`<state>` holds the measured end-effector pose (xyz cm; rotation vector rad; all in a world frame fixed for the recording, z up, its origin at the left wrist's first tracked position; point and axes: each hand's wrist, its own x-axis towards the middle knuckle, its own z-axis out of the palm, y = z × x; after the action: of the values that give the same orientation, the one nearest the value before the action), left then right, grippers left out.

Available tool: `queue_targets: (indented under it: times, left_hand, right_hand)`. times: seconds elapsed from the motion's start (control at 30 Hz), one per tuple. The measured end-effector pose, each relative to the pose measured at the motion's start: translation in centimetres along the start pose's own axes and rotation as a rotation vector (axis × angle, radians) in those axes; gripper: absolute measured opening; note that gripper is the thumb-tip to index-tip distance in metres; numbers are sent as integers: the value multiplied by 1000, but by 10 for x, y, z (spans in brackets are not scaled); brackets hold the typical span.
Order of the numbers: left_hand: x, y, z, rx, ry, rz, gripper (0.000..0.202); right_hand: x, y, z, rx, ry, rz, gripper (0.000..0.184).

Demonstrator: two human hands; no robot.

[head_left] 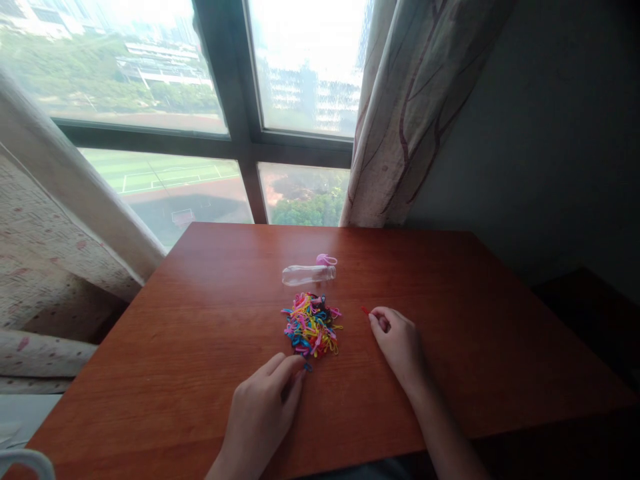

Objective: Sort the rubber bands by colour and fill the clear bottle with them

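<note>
A heap of small plastic safety pins in pink, yellow, blue, red and black lies mid-table. At the heap's near edge, my left hand has thumb and forefinger pinched at a blue safety pin. My right hand, to the right of the heap, pinches a red safety pin that points up and left. Behind the heap a clear bottle rests on its side, its neck toward the right. Just beyond the neck sits a pink cap with a loop.
The brown wooden table reaches back to a window. Curtains hang on both sides of the glass. A white curved object shows at the lower left corner, beside a pale surface.
</note>
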<state>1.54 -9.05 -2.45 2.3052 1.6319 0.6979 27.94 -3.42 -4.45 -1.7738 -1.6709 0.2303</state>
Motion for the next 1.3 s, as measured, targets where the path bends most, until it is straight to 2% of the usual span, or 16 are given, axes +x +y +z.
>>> queue_targets:
  times: [0.23,0.5,0.8,1.07,1.3]
  left_hand:
    - [-1,0,0,2,-14,-29,17]
    - [-3,0,-1,97,53,-131,16]
    - [-2,3,-3,106,44,-128,15]
    - [0,2,-4,64,-50,-76,18]
    - [1,3,-4,58,-38,-74,19]
  right_hand:
    - [-7,-2,-2,41,8,-3,17]
    - [-28,-13,-2,74,-39,-20,18]
    - [-56,-47,2,30,-170,-152,18]
    - [-69,-90,16,105,-283,-179,5]
    - [-69,-93,23,118,-252,-202,12]
